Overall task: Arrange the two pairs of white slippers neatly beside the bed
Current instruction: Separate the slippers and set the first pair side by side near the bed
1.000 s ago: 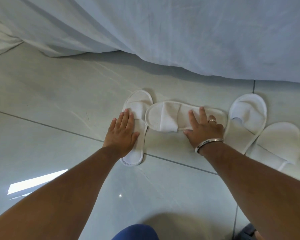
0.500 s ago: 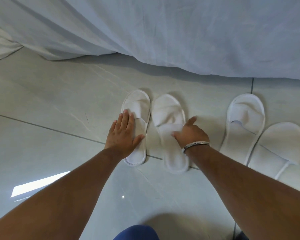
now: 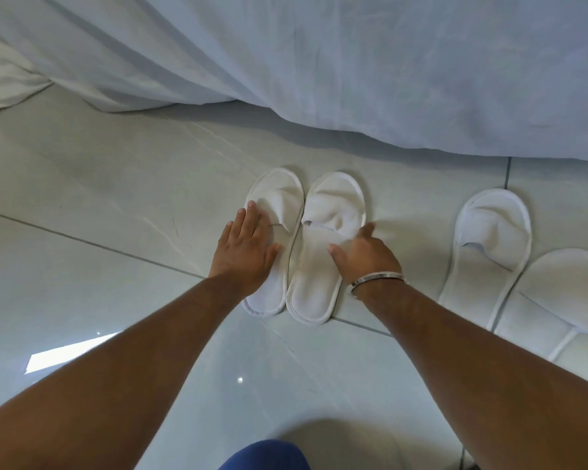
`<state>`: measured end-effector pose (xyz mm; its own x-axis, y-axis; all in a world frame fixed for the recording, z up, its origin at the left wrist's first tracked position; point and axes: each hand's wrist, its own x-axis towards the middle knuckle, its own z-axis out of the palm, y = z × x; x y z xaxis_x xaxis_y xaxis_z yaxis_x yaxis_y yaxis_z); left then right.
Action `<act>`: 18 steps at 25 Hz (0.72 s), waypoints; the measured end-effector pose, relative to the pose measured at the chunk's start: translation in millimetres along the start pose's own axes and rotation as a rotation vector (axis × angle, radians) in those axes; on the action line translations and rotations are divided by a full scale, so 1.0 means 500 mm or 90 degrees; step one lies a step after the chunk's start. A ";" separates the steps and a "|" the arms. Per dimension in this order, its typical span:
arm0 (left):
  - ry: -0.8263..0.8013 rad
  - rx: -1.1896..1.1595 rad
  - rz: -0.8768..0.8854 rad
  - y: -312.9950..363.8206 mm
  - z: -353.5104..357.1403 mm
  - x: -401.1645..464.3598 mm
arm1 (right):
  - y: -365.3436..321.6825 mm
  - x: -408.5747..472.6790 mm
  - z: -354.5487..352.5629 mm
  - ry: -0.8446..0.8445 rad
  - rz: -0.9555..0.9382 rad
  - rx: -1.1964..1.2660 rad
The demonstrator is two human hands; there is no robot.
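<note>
The left hand [image 3: 243, 254] lies flat and open, palm down, on the left slipper of the first pair [image 3: 272, 239]; the fingers are extended and grip nothing, so the contact is judged to be a hold-down that keeps this slipper from sliding on the smooth tiled floor [image 3: 99, 184]. The right hand [image 3: 362, 256] rests on the right edge of the second slipper of that pair [image 3: 323, 252], thumb on the insole and fingers curled loosely over the outer rim; it is part open, and whether it pinches the rim or only presses against it cannot be told. This side contact suits pushing the slipper leftward toward its mate. The two slippers lie parallel, toes pointing far toward the hanging bed sheet [image 3: 353, 79], sides touching or very nearly so, heels near the person; the right-hand heel sits slightly nearer than the left-hand one, so a small lengthwise correction appears outstanding. The second pair lies well apart to the right: the inner slipper [image 3: 486, 252] points toward the bed at a slight tilt, and the outer slipper [image 3: 557, 300] lies nearer, angled, with its strap side overlapping or touching its neighbour. This pair is judged not yet arranged. A bracelet [image 3: 377, 278] encircles the right wrist.
</note>
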<state>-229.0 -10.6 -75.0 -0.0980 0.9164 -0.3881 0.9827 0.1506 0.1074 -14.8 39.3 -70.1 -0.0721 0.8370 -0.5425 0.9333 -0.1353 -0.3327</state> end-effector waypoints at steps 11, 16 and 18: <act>0.020 -0.125 -0.238 0.165 0.096 -0.081 | -0.158 0.163 -0.078 -0.142 -0.583 -0.524; 0.055 0.021 -0.034 0.027 0.067 -0.037 | -0.090 0.170 -0.100 -0.014 -0.561 -0.566; 0.059 0.116 0.040 -0.030 0.033 0.004 | -0.049 0.155 -0.101 -0.025 -0.517 -0.529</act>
<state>-241.4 -17.1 -92.6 -0.0419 0.9534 -0.2986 0.9987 0.0310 -0.0414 -25.6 134.4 -65.0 -0.7521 0.4990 -0.4304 0.5501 0.8351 0.0069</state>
